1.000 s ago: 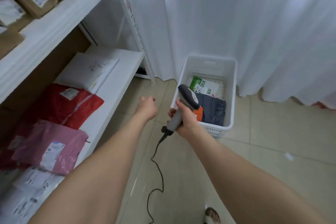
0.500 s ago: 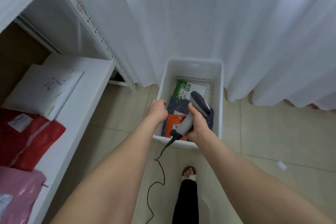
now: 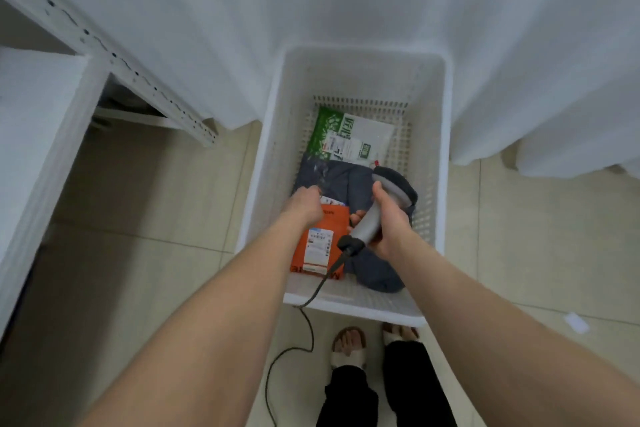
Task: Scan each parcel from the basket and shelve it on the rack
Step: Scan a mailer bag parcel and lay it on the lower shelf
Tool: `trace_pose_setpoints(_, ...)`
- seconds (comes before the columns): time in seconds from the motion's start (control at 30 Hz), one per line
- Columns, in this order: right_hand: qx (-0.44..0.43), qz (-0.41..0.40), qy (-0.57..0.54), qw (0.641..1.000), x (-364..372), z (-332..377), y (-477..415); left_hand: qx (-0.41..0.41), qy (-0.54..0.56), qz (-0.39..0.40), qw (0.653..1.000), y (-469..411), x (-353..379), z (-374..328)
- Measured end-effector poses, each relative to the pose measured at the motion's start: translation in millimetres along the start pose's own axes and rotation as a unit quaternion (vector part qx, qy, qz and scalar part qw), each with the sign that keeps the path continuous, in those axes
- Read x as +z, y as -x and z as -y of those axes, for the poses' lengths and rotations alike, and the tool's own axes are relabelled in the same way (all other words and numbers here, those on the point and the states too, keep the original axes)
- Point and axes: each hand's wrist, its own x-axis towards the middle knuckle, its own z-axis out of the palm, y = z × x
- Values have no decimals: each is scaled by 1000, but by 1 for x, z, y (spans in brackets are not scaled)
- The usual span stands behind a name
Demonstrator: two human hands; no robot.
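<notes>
**Hands reach into parcel basket**

A white curtain [image 3: 311, 10] hangs behind the white basket [image 3: 270, 166], which stands on a tiled floor [image 3: 156, 201]. The rack [image 3: 34, 107] stands to the basket's left. Three parcels lie inside the basket: a grey one [image 3: 339, 177] across the middle, a green-and-white one [image 3: 349, 139] at the far end, and an orange one [image 3: 337, 222] at the near end, partly on the grey. The left hand [image 3: 304, 204] is inside the basket over the orange and grey parcels with its fingers curled; whether it grasps either cannot be told. The right hand [image 3: 388, 222] grips the scanner [image 3: 394, 182] over the grey parcel. The cable [image 3: 322, 282] trails over the basket's near rim.
</notes>
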Motion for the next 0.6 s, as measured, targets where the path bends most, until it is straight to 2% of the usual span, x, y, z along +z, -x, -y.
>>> trace_pose_setpoints(0.27,54,25,84,995,-2,-18,-155,-18,-93,87,992,-135,101,18)
trace_pose_setpoints(0.43,83,64,105,989,1,-38,-220,-11,-124,79,989,-198,147,25)
trace_pose_setpoints(0.6,94,70,100,988,-7,-46,-257,-20,-232,50,971,-226,176,33)
